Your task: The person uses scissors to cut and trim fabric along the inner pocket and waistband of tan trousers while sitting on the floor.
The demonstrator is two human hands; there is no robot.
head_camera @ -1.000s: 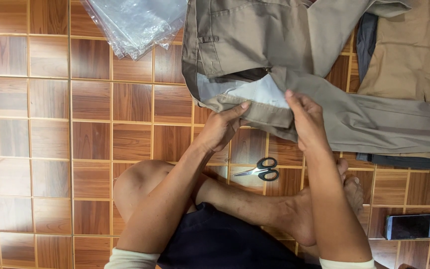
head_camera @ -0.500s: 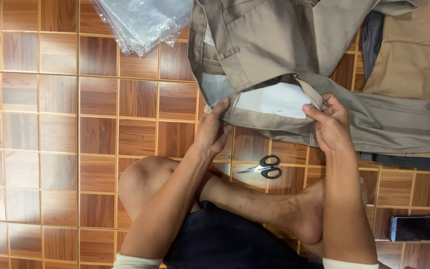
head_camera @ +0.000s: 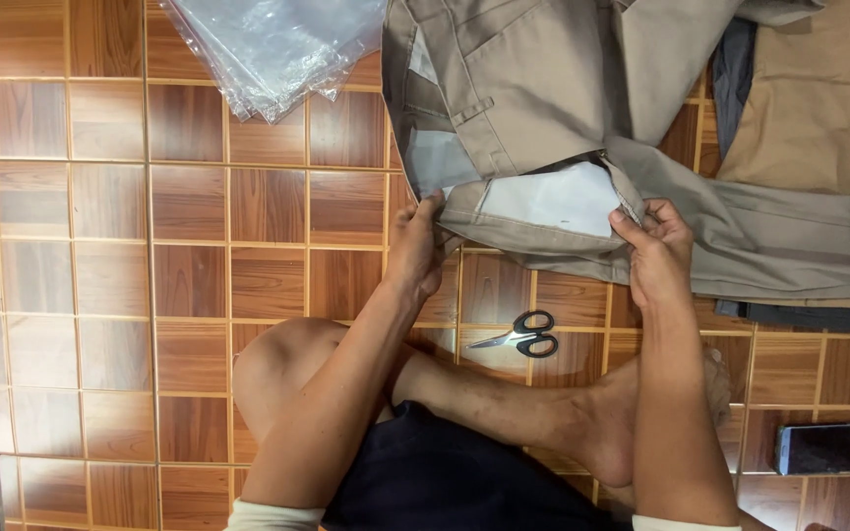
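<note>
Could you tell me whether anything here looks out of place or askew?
Little stands out. The khaki trousers lie rumpled on the tiled floor, their waistband turned out so the white lining shows between the left hand and right hand. Black-handled scissors lie loose near the person's bare foot.

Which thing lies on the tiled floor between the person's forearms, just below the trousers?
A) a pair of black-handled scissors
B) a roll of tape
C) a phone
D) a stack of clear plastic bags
A: the scissors lie on the floor between the forearms, below the khaki trousers that the left hand and right hand grip at the waistband.
</note>
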